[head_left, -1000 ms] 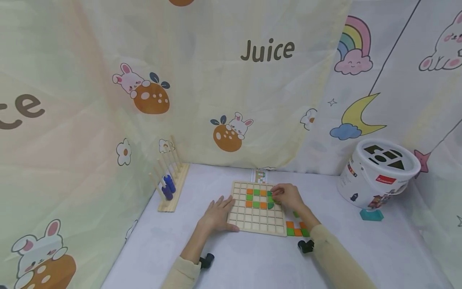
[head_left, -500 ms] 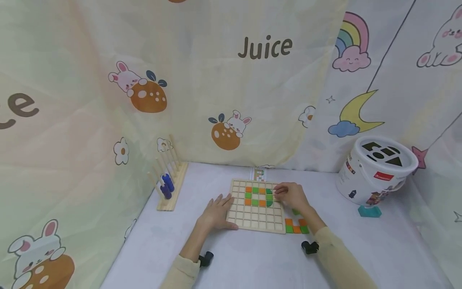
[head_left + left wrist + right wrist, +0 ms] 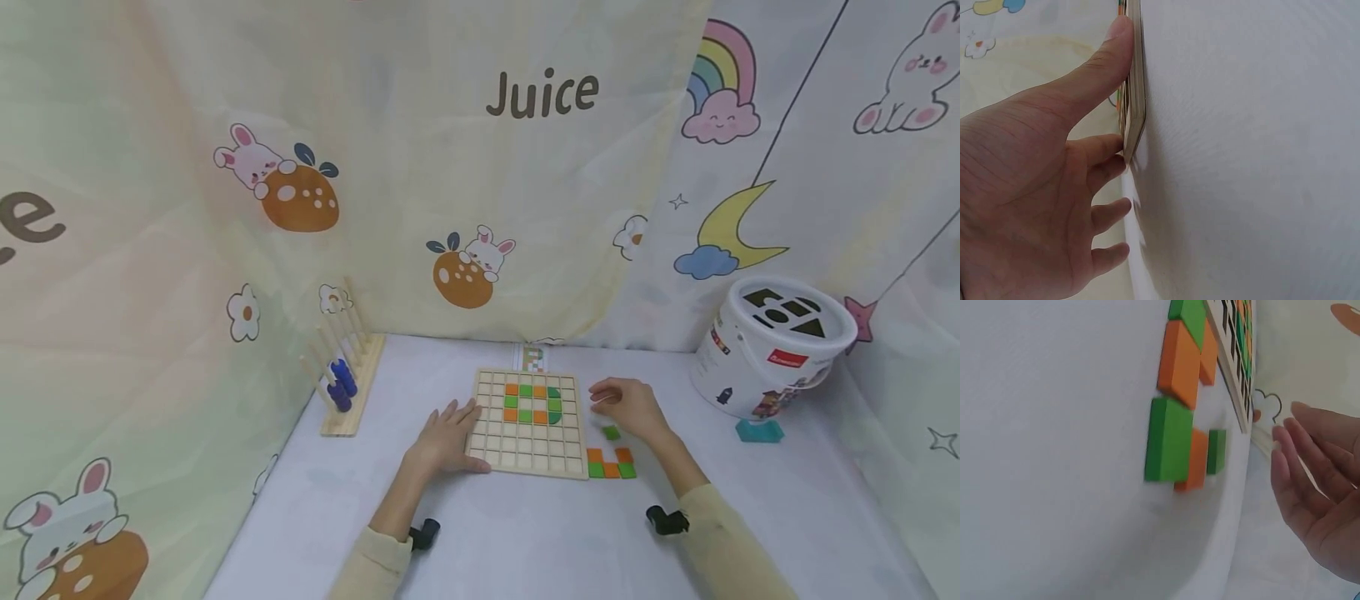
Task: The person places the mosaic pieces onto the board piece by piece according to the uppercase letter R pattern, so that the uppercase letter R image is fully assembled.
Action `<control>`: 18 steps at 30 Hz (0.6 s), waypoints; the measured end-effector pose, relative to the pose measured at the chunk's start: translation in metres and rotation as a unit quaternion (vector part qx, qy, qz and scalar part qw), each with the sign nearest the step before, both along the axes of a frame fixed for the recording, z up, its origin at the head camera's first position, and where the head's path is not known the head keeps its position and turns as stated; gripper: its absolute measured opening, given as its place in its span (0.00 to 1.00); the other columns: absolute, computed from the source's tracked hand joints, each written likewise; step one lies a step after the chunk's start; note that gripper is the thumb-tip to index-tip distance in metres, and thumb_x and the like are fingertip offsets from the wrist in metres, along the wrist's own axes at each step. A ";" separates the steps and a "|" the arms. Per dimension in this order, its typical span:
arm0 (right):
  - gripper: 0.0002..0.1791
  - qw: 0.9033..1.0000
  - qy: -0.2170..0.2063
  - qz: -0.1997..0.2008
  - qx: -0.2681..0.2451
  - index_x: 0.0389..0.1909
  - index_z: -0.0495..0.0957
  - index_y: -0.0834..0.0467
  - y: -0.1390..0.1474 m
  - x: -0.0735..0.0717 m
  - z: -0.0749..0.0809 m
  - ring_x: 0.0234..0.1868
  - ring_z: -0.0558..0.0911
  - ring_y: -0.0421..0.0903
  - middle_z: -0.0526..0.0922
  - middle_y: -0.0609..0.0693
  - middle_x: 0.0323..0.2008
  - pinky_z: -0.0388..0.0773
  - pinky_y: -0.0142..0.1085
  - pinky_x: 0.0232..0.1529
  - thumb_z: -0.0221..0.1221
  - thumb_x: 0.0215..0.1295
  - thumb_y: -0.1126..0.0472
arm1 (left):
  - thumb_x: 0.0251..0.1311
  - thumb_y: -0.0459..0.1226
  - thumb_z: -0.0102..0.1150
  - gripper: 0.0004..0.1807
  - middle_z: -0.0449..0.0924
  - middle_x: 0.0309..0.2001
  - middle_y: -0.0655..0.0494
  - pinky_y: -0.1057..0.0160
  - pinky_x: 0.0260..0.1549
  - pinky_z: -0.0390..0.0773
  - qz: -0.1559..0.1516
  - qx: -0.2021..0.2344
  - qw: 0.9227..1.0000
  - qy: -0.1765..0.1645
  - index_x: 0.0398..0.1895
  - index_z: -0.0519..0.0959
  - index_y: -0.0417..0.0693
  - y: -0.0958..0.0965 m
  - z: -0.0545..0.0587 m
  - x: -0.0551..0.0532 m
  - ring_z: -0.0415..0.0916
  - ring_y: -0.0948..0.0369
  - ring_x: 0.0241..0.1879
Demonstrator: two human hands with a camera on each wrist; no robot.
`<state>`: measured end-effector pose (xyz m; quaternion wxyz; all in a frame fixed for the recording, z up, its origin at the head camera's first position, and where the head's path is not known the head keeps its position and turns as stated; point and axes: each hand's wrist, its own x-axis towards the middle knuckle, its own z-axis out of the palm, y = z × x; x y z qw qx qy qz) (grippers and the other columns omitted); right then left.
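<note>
A wooden grid board [image 3: 517,458] lies on the table with a ring of orange, green and dark green tiles [image 3: 526,417] set in its cells. My left hand [image 3: 446,442] is at the board's left side, fingers spread, and its thumb [image 3: 1110,53] rests along the board's edge in the left wrist view. Off the board's right side hovers my right hand [image 3: 630,408], its fingers loosely bent with nothing between them in the right wrist view. Below its fingertips lies a loose green tile [image 3: 611,432]. Several orange and green tiles [image 3: 1169,440] sit by the board's lower right corner.
A small pattern card [image 3: 533,358] lies behind the board. At the left stands a wooden peg rack [image 3: 345,425] with blue pieces on its pegs. A white bucket [image 3: 742,375] with a shape-hole lid stands at the right, a teal block [image 3: 759,431] before it.
My right hand has drawn away to the right, off the tiles on the board, uncovering the dark green rounded pieces. My left hand keeps its place on the board.
</note>
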<state>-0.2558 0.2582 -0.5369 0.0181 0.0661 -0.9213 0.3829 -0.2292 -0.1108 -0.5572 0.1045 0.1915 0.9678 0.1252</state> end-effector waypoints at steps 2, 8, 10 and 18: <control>0.17 1.000 -0.016 0.006 0.008 0.52 0.86 0.61 0.006 0.003 -0.002 0.43 0.89 0.49 0.91 0.53 0.43 0.87 0.49 0.48 0.72 0.63 0.66 | 0.44 0.68 0.75 0.65 0.53 0.83 0.50 0.36 0.78 0.51 0.001 0.002 1.000 0.000 0.83 0.59 0.49 0.000 0.000 0.000 0.47 0.43 0.82; 0.18 0.995 -0.085 0.010 0.043 0.51 0.86 0.59 0.019 0.010 -0.012 0.48 0.87 0.52 0.90 0.52 0.46 0.86 0.51 0.52 0.74 0.59 0.68 | 0.46 0.68 0.74 0.65 0.52 0.83 0.50 0.36 0.78 0.50 0.002 0.003 1.000 -0.005 0.83 0.58 0.49 -0.001 0.001 0.000 0.46 0.42 0.82; 0.19 0.994 -0.097 0.009 0.050 0.51 0.87 0.57 0.021 0.011 -0.014 0.49 0.86 0.52 0.90 0.51 0.46 0.86 0.51 0.52 0.75 0.58 0.67 | 0.46 0.68 0.74 0.65 0.51 0.83 0.50 0.35 0.78 0.49 0.002 0.004 1.000 -0.007 0.83 0.57 0.49 -0.001 0.001 0.000 0.46 0.42 0.82; 0.18 0.995 -0.084 0.003 0.058 0.48 0.87 0.56 0.025 0.013 -0.020 0.42 0.85 0.47 0.89 0.46 0.40 0.87 0.46 0.47 0.76 0.56 0.67 | 0.46 0.69 0.73 0.65 0.52 0.83 0.51 0.36 0.78 0.51 -0.002 0.001 1.000 -0.002 0.83 0.58 0.48 -0.001 -0.001 0.001 0.47 0.43 0.82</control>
